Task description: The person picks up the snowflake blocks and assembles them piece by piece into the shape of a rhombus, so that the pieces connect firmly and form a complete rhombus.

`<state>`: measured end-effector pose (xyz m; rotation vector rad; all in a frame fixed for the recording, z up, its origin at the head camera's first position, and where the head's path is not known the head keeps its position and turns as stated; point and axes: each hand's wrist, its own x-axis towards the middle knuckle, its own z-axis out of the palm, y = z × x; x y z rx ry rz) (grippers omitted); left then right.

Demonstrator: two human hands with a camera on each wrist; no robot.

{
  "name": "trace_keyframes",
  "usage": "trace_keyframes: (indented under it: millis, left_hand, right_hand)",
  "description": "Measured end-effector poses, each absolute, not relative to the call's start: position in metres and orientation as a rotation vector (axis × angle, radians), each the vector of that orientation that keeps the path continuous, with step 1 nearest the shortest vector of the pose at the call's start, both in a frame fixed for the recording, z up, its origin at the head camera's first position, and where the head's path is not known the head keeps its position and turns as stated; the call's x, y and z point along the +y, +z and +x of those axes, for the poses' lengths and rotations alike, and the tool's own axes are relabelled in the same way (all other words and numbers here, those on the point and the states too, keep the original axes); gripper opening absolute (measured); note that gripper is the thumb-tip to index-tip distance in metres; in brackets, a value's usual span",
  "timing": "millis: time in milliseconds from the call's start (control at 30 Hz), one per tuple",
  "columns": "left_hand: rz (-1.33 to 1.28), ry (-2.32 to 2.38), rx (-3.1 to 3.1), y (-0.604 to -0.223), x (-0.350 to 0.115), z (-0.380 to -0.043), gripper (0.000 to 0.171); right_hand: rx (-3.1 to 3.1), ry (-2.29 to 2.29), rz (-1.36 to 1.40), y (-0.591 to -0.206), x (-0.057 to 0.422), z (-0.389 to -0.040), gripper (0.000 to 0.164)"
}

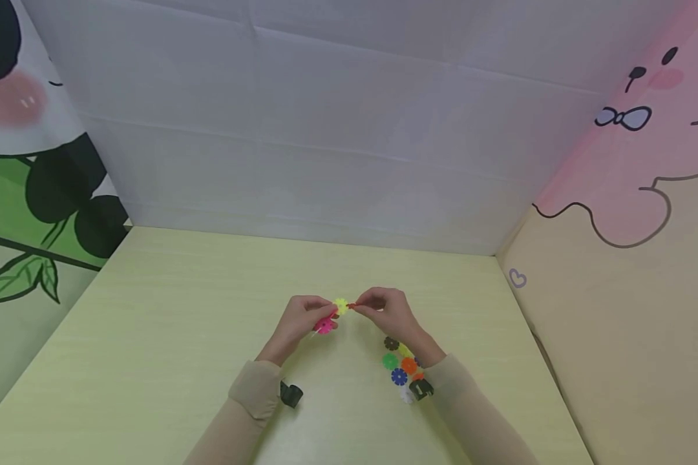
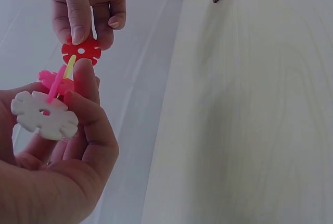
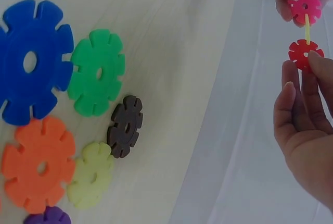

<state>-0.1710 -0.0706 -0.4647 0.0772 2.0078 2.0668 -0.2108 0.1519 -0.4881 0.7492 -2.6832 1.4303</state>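
The left hand (image 1: 301, 321) pinched the disc chain (image 1: 325, 327) between curled fingers, above the worktop (image 1: 151, 349). The right hand (image 1: 391, 315) pinched the red disc (image 2: 90, 52) by its rim, thumb on one face and fingers behind. That rim grip probably served to leave the facing slots unobstructed. The yellow disc (image 1: 341, 306) stood between the hands, edge-on to the red disc and meeting its rim; seating depth could not be told. Beyond it, the pink disc (image 3: 307, 14) sat within the left hand's grip, and the white disc (image 2: 31, 114) projected from the chain near the left palm. The left grip presumably steadied the chain against pressure from the right. The loose discs, among them the blue disc (image 3: 52, 62), green disc (image 3: 108, 54) and orange disc (image 3: 58, 169), lay flat beside the right wrist, a position judged convenient for that hand.
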Motion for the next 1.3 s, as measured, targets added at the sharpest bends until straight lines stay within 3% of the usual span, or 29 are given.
trace_keyframes:
  millis: [467, 1300]
  left_hand:
    - [0.04, 2.084, 2.043, -0.495, -0.071, -0.186, 0.021]
    - [-0.01, 2.104, 2.021, -0.494, -0.069, -0.184, 0.011]
  right_hand:
    - [-2.603, 1.37, 0.788, -0.487, 0.146, -0.208, 0.006]
    - [-2.582, 1.309, 0.822, -0.487, 0.14, -0.206, 0.005]
